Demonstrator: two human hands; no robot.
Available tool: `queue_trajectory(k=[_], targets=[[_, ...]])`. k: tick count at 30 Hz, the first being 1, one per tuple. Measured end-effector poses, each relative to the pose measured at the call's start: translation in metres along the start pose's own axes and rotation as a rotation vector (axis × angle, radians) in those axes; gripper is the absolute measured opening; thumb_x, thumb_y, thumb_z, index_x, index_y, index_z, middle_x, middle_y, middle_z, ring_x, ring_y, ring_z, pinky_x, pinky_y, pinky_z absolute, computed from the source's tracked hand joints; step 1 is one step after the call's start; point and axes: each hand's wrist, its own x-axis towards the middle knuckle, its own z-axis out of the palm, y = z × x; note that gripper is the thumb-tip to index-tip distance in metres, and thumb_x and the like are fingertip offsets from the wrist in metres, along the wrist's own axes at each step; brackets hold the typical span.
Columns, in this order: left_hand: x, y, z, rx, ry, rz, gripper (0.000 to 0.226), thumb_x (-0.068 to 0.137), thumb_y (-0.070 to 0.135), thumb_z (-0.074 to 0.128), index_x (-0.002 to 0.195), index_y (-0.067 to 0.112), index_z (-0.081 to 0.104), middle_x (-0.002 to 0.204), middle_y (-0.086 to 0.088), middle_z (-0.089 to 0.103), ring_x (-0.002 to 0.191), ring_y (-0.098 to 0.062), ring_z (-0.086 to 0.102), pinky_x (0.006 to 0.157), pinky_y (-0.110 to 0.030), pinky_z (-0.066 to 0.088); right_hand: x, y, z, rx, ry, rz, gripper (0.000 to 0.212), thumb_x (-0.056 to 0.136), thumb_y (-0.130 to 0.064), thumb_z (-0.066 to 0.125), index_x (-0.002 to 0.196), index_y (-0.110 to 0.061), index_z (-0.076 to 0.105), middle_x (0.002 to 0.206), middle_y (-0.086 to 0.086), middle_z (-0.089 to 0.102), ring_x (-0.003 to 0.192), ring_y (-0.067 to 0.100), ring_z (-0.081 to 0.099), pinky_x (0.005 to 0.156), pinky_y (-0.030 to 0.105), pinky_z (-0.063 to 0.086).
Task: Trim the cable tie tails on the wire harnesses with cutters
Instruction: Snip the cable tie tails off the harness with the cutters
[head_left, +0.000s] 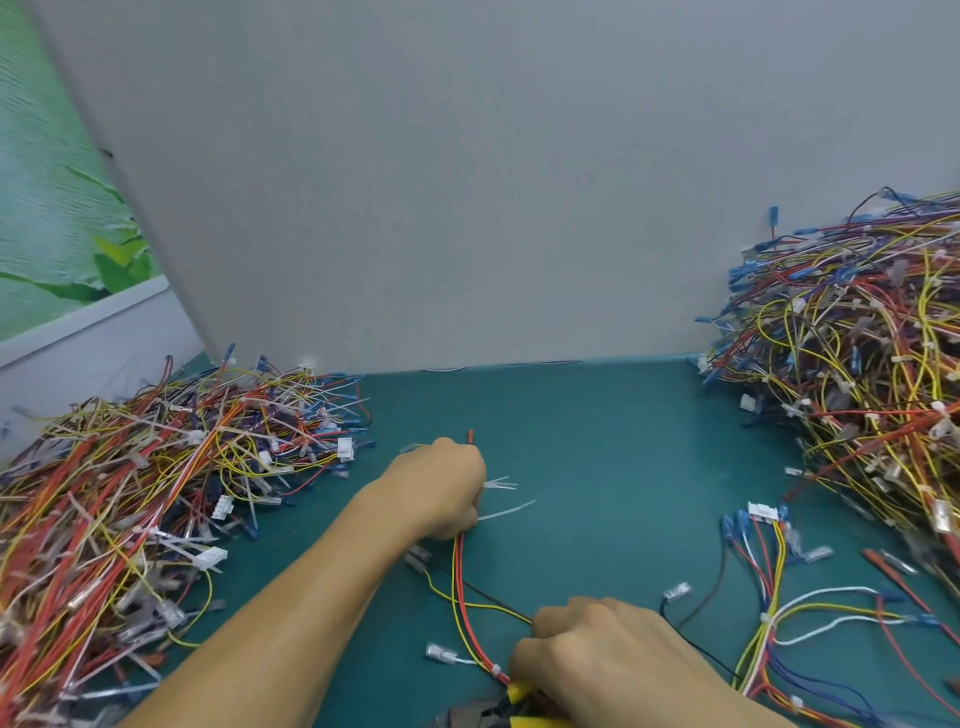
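Observation:
A wire harness (462, 597) of red and yellow wires lies stretched on the teal mat between my two hands. My left hand (444, 488) grips its far end, and several white cable tie tails (506, 506) stick out to the right of that fist. My right hand (587, 654) is curled round yellow-handled cutters (519, 699) at the bottom edge. The cutter jaws sit at a white cable tie (496, 670) on the near end of the harness. Most of the cutters is hidden under the hand.
A big pile of harnesses with long tie tails (156, 493) fills the left side. Another pile (857, 364) rises at the right. One separate harness (769, 597) lies at the near right. A grey wall (467, 208) closes the back of the teal mat (597, 441).

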Motion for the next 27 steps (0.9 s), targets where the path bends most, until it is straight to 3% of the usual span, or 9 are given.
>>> queue_trajectory(k=[4,7,10,12,15,18,23,25,27], targets=[[-0.005,0.000,-0.002,0.025,0.023,-0.031,0.013,0.080,0.022,0.058,0.087,0.012,0.064,0.086,-0.008,0.058,0.075,-0.028,0.055,0.059,-0.030,0.039,-0.001,0.000,0.000,-0.007,0.007,-0.003,0.018,0.101,-0.034,0.041,0.110,-0.020,0.048,0.093,-0.001,0.033,0.086,0.022,0.033,0.053,0.021,0.008],[-0.009,-0.002,-0.006,0.045,0.093,-0.160,0.037,0.075,0.052,0.066,0.076,0.018,0.051,0.090,-0.003,0.061,0.081,-0.027,0.058,0.062,-0.030,0.037,0.000,-0.001,-0.002,-0.003,-0.005,-0.007,0.019,0.101,-0.034,0.041,0.111,-0.021,0.049,0.093,-0.001,0.032,0.086,0.022,0.032,0.053,0.021,0.007],[-0.016,-0.001,-0.002,-0.063,0.004,-0.296,0.059,0.059,0.071,0.068,0.066,0.016,0.046,0.066,0.007,0.054,0.070,-0.018,0.061,0.057,-0.027,0.037,-0.001,-0.002,-0.005,0.009,-0.016,-0.019,0.021,0.101,-0.037,0.040,0.114,-0.023,0.049,0.094,-0.001,0.032,0.091,0.022,0.038,0.056,0.030,0.023],[-0.020,0.001,0.002,-0.221,-0.088,-0.310,0.051,0.061,0.063,0.071,0.064,0.016,0.052,0.060,0.007,0.057,0.056,-0.012,0.061,0.052,-0.024,0.038,-0.002,-0.003,-0.006,0.023,-0.020,-0.022,0.021,0.101,-0.037,0.040,0.114,-0.024,0.048,0.095,-0.001,0.032,0.096,0.023,0.042,0.065,0.038,0.028],[-0.023,-0.003,0.006,-0.416,-0.123,-0.280,0.026,0.073,0.038,0.074,0.073,0.015,0.064,0.069,0.003,0.063,0.067,-0.016,0.065,0.062,-0.026,0.050,-0.003,0.000,-0.007,0.065,-0.021,-0.022,0.016,0.100,-0.035,0.042,0.112,-0.027,0.050,0.095,-0.002,0.035,0.097,0.025,0.046,0.069,0.036,0.035],[-0.032,-0.005,0.014,-0.771,-0.068,-0.219,0.020,0.074,0.022,0.076,0.059,0.016,0.065,0.048,0.011,0.054,0.047,-0.003,0.048,0.050,-0.019,0.039,-0.006,0.009,-0.012,0.160,-0.028,0.009,0.017,0.093,-0.039,0.052,0.108,-0.032,0.054,0.093,-0.008,0.042,0.098,0.023,0.052,0.077,0.033,0.040],[-0.047,-0.008,0.027,-1.315,-0.019,-0.118,0.012,0.071,0.017,0.078,0.062,0.016,0.069,0.045,0.003,0.040,0.038,-0.009,0.024,0.039,-0.017,0.017,-0.006,0.030,-0.017,0.512,0.308,0.267,0.024,0.079,-0.045,0.067,0.079,-0.026,0.053,0.065,-0.008,0.053,0.062,0.007,0.044,0.058,0.022,0.037],[-0.048,-0.011,0.028,-1.407,-0.039,-0.096,0.014,0.074,0.013,0.078,0.063,0.016,0.070,0.048,0.001,0.032,0.039,-0.011,0.020,0.040,-0.017,0.014,0.000,0.035,-0.014,0.659,0.459,0.379,0.024,0.080,-0.041,0.072,0.077,-0.020,0.059,0.064,-0.004,0.056,0.060,0.009,0.046,0.061,0.025,0.040],[-0.047,-0.011,0.029,-1.442,-0.059,-0.077,0.015,0.077,0.012,0.076,0.064,0.016,0.070,0.048,0.002,0.030,0.040,-0.010,0.018,0.041,-0.017,0.013,0.010,0.039,-0.014,0.811,0.606,0.466,0.021,0.079,-0.034,0.075,0.076,-0.016,0.065,0.068,0.002,0.064,0.066,0.021,0.054,0.067,0.033,0.046]])
